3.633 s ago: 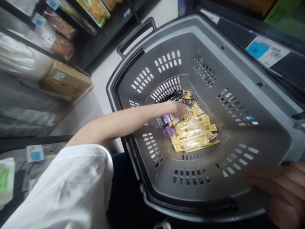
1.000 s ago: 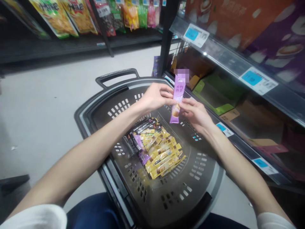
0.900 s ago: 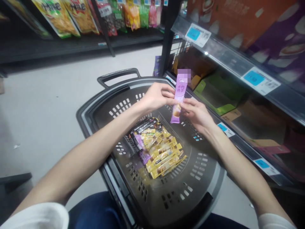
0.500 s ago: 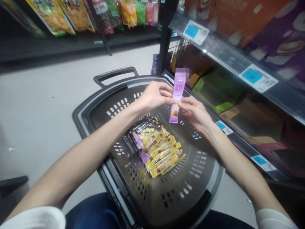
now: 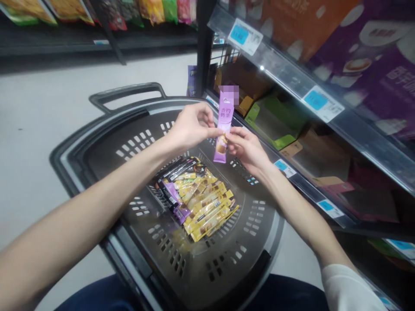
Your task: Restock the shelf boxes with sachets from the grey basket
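I hold a slim purple stick sachet (image 5: pixel 223 123) upright above a grey plastic shopping basket (image 5: pixel 97 147). My left hand (image 5: pixel 189 127) pinches its left edge at mid-height. My right hand (image 5: pixel 244 147) pinches its right edge slightly lower. On the basket's floor lies a pile of yellow stick sachets (image 5: pixel 204 205), with a few purple sachets (image 5: pixel 175 201) and black sachets (image 5: pixel 177 168) beside them.
Store shelving (image 5: pixel 292 77) with blue price tags (image 5: pixel 316 100) runs along the right, holding orange, purple and green boxes. More snack bags (image 5: pixel 155 8) hang on a far shelf at the top. Pale floor (image 5: pixel 39 112) lies to the left. My dark-trousered lap (image 5: pixel 292 293) sits below the basket.
Earlier my left hand reached into the sachet pile; both hands now hold one purple sachet up over the basket. Over the last second the view shifted, hands and sachet staying together.
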`<state>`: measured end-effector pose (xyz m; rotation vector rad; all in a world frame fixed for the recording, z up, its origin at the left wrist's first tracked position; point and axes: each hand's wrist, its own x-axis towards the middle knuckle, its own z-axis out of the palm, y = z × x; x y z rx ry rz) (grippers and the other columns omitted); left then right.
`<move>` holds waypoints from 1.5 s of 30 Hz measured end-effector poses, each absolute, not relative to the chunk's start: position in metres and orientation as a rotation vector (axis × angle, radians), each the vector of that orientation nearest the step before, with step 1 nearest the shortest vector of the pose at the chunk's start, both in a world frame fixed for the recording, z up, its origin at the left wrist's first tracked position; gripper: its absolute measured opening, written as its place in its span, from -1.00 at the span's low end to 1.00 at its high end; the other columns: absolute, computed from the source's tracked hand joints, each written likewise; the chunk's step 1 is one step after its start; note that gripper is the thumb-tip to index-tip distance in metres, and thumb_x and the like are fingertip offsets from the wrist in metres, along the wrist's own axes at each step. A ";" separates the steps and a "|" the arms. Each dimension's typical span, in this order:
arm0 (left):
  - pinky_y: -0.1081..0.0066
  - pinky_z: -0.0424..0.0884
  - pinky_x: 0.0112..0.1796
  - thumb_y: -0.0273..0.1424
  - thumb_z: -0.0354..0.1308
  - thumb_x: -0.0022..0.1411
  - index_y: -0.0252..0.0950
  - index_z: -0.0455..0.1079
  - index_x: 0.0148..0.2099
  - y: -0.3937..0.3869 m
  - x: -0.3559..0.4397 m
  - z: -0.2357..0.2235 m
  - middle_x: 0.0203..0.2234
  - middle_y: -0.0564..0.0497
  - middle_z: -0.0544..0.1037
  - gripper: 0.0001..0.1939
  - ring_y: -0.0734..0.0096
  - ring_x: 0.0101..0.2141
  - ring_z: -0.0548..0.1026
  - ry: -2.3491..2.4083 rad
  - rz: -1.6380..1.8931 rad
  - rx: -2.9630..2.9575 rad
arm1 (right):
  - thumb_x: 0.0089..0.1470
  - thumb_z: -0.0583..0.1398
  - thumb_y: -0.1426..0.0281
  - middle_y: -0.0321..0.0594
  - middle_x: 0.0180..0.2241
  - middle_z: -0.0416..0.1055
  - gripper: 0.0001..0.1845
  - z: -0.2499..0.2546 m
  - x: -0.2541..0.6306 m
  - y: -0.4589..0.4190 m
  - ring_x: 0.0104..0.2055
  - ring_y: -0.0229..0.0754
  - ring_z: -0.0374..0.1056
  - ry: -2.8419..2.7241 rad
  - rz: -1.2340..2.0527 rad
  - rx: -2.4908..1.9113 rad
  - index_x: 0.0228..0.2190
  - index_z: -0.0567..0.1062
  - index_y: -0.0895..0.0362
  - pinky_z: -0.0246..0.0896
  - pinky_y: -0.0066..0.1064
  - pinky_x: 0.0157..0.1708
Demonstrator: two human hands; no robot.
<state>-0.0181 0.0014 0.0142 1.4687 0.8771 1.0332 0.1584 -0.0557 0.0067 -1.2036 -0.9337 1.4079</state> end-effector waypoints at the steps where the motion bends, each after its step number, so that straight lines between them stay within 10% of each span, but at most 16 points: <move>1: 0.43 0.47 -0.28 -0.48 0.49 -0.10 -0.32 0.37 -0.36 0.001 -0.018 0.013 -0.44 0.03 0.52 -0.66 0.51 -0.40 0.47 0.850 1.018 1.507 | -0.30 0.54 0.26 -0.38 -0.45 0.47 -0.50 0.008 0.158 -0.056 -0.50 -0.41 0.26 -0.948 1.404 -1.207 -0.31 0.51 0.13 0.12 -0.55 -0.53; 11: 0.38 0.53 -0.18 -0.64 0.36 -0.04 -0.42 0.42 -0.03 -0.007 -0.012 0.017 -0.02 -0.19 0.55 -0.53 0.37 -0.21 0.59 0.723 0.899 1.453 | -0.19 0.49 0.26 -0.36 -0.48 0.47 -0.65 0.013 0.155 -0.059 -0.50 -0.38 0.31 -0.996 1.405 -1.179 -0.38 0.53 0.10 0.14 -0.54 -0.55; 25: 0.39 0.50 -0.26 -0.73 0.21 0.04 -0.46 0.50 0.04 -0.007 -0.012 0.019 -0.21 -0.17 0.64 -0.53 0.41 -0.31 0.57 0.732 0.846 1.358 | -0.27 0.57 0.28 -0.48 -0.61 0.35 -0.51 0.009 0.156 -0.058 -0.59 -0.43 0.22 -0.987 1.292 -1.158 -0.40 0.43 0.12 0.09 -0.57 -0.59; 33: 0.31 0.49 -0.08 -0.40 0.36 0.11 -0.45 0.61 0.00 0.007 -0.035 0.033 -0.20 -0.20 0.68 -0.61 0.26 -0.19 0.59 0.699 0.710 1.767 | -0.01 0.44 0.19 -0.16 -0.30 0.61 -0.65 0.008 0.146 -0.068 -0.41 -0.29 0.51 -1.134 1.400 -1.260 -0.28 0.61 0.19 0.34 -0.55 -0.52; 45: 0.32 0.42 -0.23 -0.50 0.22 0.19 -0.42 0.62 -0.11 0.014 -0.045 0.033 -0.47 -0.08 0.56 -0.76 0.38 -0.38 0.50 0.765 0.650 1.818 | -0.02 0.47 0.16 -0.13 -0.15 0.64 -0.61 0.004 0.140 -0.075 -0.33 -0.29 0.53 -1.156 1.410 -1.309 -0.22 0.65 0.14 0.38 -0.55 -0.45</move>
